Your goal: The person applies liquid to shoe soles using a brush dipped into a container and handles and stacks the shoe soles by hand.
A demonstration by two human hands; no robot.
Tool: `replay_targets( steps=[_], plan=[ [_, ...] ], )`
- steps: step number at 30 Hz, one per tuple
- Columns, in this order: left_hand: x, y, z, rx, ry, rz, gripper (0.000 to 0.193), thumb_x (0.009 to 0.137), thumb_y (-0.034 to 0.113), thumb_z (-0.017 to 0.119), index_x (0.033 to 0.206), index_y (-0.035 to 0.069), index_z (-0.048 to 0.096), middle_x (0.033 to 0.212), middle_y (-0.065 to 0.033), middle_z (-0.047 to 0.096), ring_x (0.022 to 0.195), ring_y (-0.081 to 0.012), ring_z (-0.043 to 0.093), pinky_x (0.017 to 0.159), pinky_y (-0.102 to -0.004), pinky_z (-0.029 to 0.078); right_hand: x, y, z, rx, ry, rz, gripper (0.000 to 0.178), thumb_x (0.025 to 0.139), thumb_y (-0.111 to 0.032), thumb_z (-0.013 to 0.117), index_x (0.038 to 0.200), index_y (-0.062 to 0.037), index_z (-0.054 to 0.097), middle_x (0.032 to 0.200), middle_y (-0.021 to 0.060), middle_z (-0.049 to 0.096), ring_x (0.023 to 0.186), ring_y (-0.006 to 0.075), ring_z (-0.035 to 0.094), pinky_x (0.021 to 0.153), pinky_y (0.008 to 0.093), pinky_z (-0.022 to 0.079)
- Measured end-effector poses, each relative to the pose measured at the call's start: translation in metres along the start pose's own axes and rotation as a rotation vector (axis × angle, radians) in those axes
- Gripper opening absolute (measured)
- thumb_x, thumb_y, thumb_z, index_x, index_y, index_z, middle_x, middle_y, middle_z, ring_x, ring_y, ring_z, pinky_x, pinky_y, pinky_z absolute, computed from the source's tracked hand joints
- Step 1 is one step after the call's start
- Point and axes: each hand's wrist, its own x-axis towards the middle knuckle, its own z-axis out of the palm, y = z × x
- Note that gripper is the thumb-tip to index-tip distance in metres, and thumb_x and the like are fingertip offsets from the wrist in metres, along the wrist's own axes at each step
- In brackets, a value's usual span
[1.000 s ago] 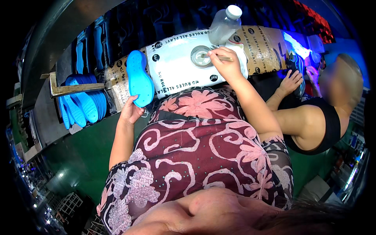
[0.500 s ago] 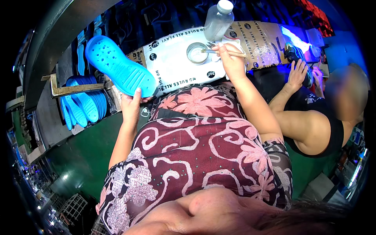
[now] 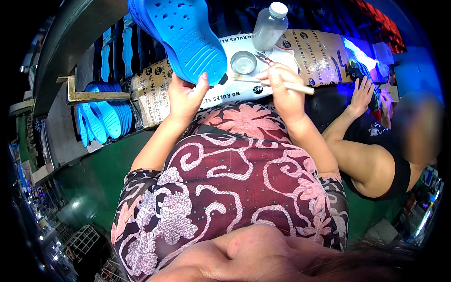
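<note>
My left hand (image 3: 188, 96) grips the heel end of a blue foam shoe sole (image 3: 188, 44), its thumb on the upper face. The sole is tilted up, with holes in its wide end and grooves near the heel. My right hand (image 3: 285, 89) is closed round a brush with a pale wooden handle (image 3: 303, 88). The brush tip points left toward the sole, apart from it. Between the hands, beyond the brush, stands a small round dish (image 3: 244, 62) with liquid in it. A clear bottle with a white cap (image 3: 270, 30) is just behind it.
A stack of blue soles (image 3: 110, 115) sits at the left by a wooden bar (image 3: 98, 96). White sheeting (image 3: 221, 97) and brown cardboard (image 3: 310, 51) cover the bench. A small metal tool (image 3: 264, 58) lies by the bottle. Close on my right a co-worker (image 3: 366, 155) works.
The sole in my left hand has moved right and closer. My right hand has drawn the brush out of the dish and down toward me.
</note>
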Motion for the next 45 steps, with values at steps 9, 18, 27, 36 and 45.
replay_targets(
  steps=[9,18,27,36,45],
  plan=[
    [-0.001,-0.011,0.001,0.158,-0.089,0.204,0.036,0.081,0.001,0.059,0.11,-0.002,0.039,0.094,-0.0134,0.058,0.074,-0.0164,0.061,0.066,-0.0274,0.051,0.004,0.001,0.011,-0.194,-0.05,-0.236,0.022,0.085,-0.014,0.052,0.069,-0.0028,0.063,0.062,0.0048,0.06,0.06,0.0183,0.054,0.075,0.032,0.04],
    [-0.001,-0.011,-0.001,0.158,-0.081,0.239,0.038,0.081,0.0,0.058,0.113,-0.001,0.037,0.096,-0.0127,0.058,0.077,-0.0163,0.06,0.069,-0.0273,0.05,0.003,0.002,0.005,-0.274,-0.074,-0.236,0.023,0.085,-0.014,0.053,0.068,-0.0033,0.063,0.062,0.005,0.06,0.06,0.0192,0.055,0.075,0.0327,0.04],
    [-0.003,-0.01,0.003,0.081,-0.016,0.217,0.036,0.076,0.005,0.065,0.107,-0.002,0.046,0.089,-0.0101,0.061,0.077,-0.0136,0.06,0.069,-0.0261,0.048,0.009,0.006,0.01,-0.357,-0.063,-0.281,0.021,0.081,-0.017,0.058,0.063,-0.0066,0.063,0.057,0.0057,0.056,0.056,0.0216,0.051,0.067,0.031,0.038],
    [-0.006,-0.014,0.001,0.142,-0.073,0.223,0.038,0.08,0.0,0.058,0.114,-0.002,0.039,0.101,-0.0127,0.057,0.084,-0.0166,0.059,0.074,-0.0279,0.048,0.004,0.006,0.012,-0.274,-0.063,-0.334,0.02,0.079,-0.018,0.058,0.064,-0.0067,0.063,0.058,0.0044,0.056,0.057,0.0212,0.052,0.068,0.0327,0.038],
    [-0.005,-0.018,0.006,0.154,0.015,0.345,0.034,0.073,-0.001,0.064,0.103,-0.001,0.049,0.09,-0.0096,0.061,0.079,-0.0138,0.06,0.07,-0.0261,0.047,0.0,0.008,0.01,-0.183,-0.048,-0.279,0.02,0.079,-0.015,0.059,0.063,-0.0039,0.063,0.058,0.0075,0.056,0.055,0.022,0.051,0.061,0.031,0.039]
  ],
)
